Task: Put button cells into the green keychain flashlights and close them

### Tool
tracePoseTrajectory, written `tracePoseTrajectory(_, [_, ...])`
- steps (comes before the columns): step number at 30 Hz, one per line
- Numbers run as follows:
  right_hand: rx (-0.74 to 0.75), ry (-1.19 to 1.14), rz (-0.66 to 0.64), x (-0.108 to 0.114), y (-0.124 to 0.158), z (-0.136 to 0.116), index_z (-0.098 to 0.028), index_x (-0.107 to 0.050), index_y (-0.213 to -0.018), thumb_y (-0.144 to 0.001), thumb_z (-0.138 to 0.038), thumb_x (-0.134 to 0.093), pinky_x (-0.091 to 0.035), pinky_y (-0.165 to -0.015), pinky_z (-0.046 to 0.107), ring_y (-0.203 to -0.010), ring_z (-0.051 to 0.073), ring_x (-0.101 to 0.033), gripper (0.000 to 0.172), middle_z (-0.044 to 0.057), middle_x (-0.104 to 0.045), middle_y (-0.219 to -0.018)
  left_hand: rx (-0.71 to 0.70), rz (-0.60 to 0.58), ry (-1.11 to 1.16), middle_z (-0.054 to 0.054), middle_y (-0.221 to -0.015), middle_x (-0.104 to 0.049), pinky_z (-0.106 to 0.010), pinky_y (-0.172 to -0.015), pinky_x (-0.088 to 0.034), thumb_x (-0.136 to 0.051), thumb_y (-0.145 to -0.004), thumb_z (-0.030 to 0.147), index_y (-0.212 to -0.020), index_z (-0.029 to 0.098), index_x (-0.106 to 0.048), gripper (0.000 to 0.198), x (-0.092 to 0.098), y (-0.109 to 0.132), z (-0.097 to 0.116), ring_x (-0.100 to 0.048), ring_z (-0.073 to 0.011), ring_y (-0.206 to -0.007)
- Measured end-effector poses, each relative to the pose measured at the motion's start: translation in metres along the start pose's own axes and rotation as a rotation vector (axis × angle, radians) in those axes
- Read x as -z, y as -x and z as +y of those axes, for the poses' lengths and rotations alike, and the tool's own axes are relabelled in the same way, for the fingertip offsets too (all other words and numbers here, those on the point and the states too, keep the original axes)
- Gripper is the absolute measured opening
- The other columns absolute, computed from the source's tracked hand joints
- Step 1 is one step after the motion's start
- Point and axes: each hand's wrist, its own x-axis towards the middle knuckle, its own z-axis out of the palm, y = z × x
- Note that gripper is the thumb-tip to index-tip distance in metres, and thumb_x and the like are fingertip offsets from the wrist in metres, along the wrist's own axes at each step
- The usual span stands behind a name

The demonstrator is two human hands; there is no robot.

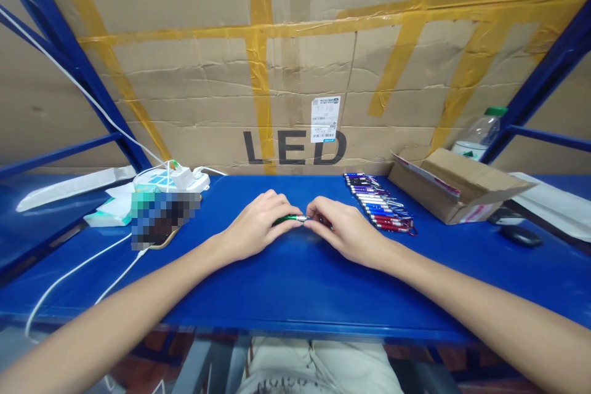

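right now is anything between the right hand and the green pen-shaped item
Nothing visible stands between them: the left hand holds the green pen-shaped item, with the right hand at its silvery end.

Counted at one smooth blue table

One bare left hand and one bare right hand make two, with one slim green metallic cylinder between them. Slim metallic cylinders in purple, black, silver, blue and red number about a dozen (too tightly packed for an exact figure). There is one open brown cardboard box, one clear plastic bottle with a green cap, one rounded black mouse, one partly blurred phone and one white power strip. Thin white cables number at least two. One tall brown cardboard panel carries three large black letters and one white printed label.
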Motion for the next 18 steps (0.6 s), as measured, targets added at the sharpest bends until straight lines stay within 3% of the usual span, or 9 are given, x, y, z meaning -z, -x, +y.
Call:
tracePoseTrajectory(10, [0.014,0.057,0.01,0.0,-0.0014,0.0002,-0.024,-0.054,-0.107,-0.114,-0.029,-0.051,-0.044,-0.079,0.034,-0.086,0.021,-0.063,0.01,0.004,-0.07,-0.103,0.035,-0.02,-0.021,-0.009,-0.112,-0.073,-0.041,-0.094,-0.048,-0.053,-0.114,0.037,-0.124,0.02,-0.073,0.028,0.0011,-0.0004,0.0006,-0.062,-0.0234,-0.101])
tracePoseTrajectory(18, [0.004,0.109,0.04,0.0004,-0.0014,0.0058,-0.024,-0.053,-0.107,-0.115,-0.03,-0.048,-0.043,-0.081,0.035,-0.091,0.023,-0.065,0.011,0.005,-0.07,-0.105,0.071,0.03,-0.07,-0.009,-0.11,-0.074,-0.04,-0.09,-0.049,-0.051,-0.114,0.038,-0.121,0.019,-0.073,0.03,0.001,-0.0008,0.0005,-0.061,-0.024,-0.098])
